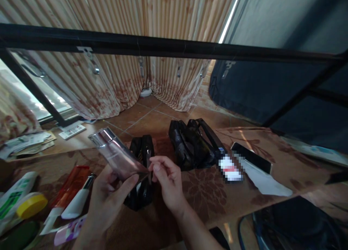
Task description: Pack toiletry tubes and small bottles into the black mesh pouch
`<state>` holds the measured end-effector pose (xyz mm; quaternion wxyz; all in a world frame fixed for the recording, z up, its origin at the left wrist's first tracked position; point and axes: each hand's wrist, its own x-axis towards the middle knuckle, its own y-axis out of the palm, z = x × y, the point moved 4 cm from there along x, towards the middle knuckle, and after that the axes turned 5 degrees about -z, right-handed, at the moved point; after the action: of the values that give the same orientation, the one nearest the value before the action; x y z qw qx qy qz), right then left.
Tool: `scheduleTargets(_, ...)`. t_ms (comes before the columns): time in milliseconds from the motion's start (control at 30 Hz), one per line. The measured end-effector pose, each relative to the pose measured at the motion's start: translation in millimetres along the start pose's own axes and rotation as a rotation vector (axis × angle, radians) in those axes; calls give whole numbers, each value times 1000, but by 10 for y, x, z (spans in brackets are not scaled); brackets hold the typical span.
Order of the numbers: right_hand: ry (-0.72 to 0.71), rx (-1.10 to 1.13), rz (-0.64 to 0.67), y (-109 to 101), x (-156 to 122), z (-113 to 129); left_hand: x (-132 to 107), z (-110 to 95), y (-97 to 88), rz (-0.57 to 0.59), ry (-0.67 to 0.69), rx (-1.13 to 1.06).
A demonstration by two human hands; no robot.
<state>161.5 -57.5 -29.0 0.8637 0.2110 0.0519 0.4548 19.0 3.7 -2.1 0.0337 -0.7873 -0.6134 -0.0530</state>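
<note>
My left hand [108, 195] grips a shiny pink tube [121, 159] with a silver cap, tilted so that the cap points up and to the left. At the tube's lower right end, the thumb and fingers of my right hand [167, 179] are pinched together. Whether they hold the tube's tip or the edge of the pouch behind it, I cannot tell. That glossy black pouch [140, 199] stands under and behind both hands, partly hidden by them. Another black bag [190, 144] with a strap sits just beyond my right hand.
On the left lie a white-and-green tube [16, 195], a yellow lid [32, 205], an orange-red bottle [69, 186] and a white tube [76, 203]. A phone [252, 156] and white paper [268, 181] lie right on the brown cloth [206, 195]. A black rail [174, 48] crosses ahead.
</note>
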Motion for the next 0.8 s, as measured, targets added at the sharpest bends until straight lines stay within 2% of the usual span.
scheduleTargets(167, -17, 12, 130, 112, -5, -19, 11, -69, 58, -60, 91, 125)
scheduleTargets(333, -21, -4, 226, 144, -15, -39, 35, -59, 82, -81, 62, 106)
scheduleTargets(433, -18, 8, 188, 106, -8, -43, 40, -39, 63, -73, 60, 61)
scheduleTargets(533, 49, 32, 108, 29, 24, -104, 50, -2, 20, -50, 33, -95)
scheduleTargets(667, 155, 94, 4, -71, 82, -219, 78, 48, -114, -132, 21, -269)
scheduleTargets(800, 196, 135, -33, -67, 108, -265, 112, 71, -198, -171, 2, -347)
